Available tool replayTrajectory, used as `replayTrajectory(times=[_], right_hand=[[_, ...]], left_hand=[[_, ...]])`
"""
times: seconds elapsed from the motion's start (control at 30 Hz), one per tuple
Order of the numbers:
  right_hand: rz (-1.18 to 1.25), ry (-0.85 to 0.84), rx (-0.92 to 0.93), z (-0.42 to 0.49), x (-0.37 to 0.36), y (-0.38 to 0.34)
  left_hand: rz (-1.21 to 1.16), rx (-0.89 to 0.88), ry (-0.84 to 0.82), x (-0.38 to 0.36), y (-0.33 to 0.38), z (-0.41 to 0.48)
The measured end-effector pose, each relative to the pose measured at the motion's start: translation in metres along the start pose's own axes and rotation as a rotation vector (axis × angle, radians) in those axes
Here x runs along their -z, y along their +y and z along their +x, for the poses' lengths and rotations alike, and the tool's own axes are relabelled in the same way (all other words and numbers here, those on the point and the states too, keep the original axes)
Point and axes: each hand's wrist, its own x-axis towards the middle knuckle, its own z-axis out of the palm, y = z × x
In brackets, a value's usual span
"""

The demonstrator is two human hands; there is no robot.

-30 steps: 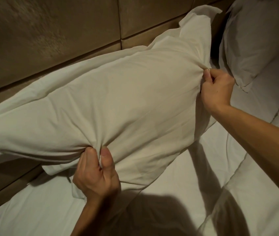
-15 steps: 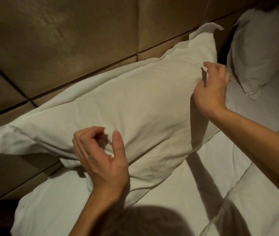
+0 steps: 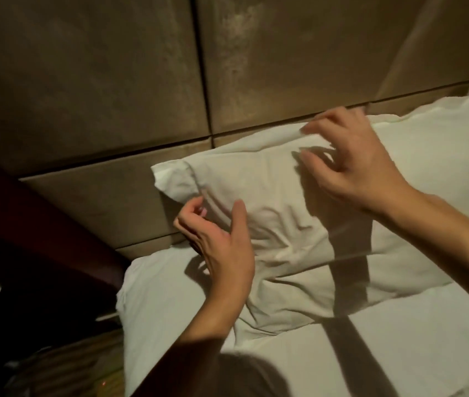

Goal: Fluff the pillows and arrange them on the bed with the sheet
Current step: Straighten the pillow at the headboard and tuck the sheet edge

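left hand [image 3: 223, 245] is hovering at the near left end of the pillow [image 3: 279, 196], fingers [image 3: 190, 222] curling loosely inward and thumb standing apart. nothing is sitting between them, so it is holding nothing. whether the curled fingertips are brushing the pillowcase cannot be told. right hand [image 3: 353, 167] is reaching over the pillow's upper edge, fingers spreading wide in a claw. the index fingertip is lying at the top seam, touching it or just above it, and no fabric is being pinched.

pillow is lying lengthwise along the padded headboard [image 3: 113, 81], its long upper edge leaning against the lower panels and its underside resting on the sheet [image 3: 428, 353]. its left corner flap [image 3: 170, 179] is sticking out flat toward the headboard. the case is showing creases fanning out from the middle toward the lower left. the right end is running out of view at the picture's edge.

sheet is covering the bed [image 3: 153, 305] below and to the left of the pillow, with a fold line running across under the pillow's near edge. both forearms are casting dark shadows across pillow and sheet. dark furniture [image 3: 41, 253] is standing left of the bed, beside the headboard, and its detail is too dim to make out.
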Motion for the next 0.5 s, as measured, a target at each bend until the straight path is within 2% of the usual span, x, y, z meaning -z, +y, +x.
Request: replayTrajectory(times=[0.07,0.13,0.23,0.43,0.5], right_hand=[[-0.018,-0.109,0.093,0.012,-0.008,-0.020],[-0.058,-0.189,0.163,0.022,-0.018,-0.038],[-0.134,-0.297,0.236,0.033,-0.036,-0.057],[-0.130,-0.302,0.196,0.038,-0.059,-0.065],[-0.164,-0.299,0.195,0.036,-0.063,-0.067]], left_hand=[[-0.029,0.158,-0.015,0.005,-0.006,0.004],[-0.078,0.294,-0.100,0.009,-0.012,0.009],[-0.122,0.396,-0.266,0.012,-0.021,0.016],[-0.005,0.341,-0.400,0.011,-0.033,0.033],[-0.003,0.275,-0.395,0.012,-0.033,0.037]])
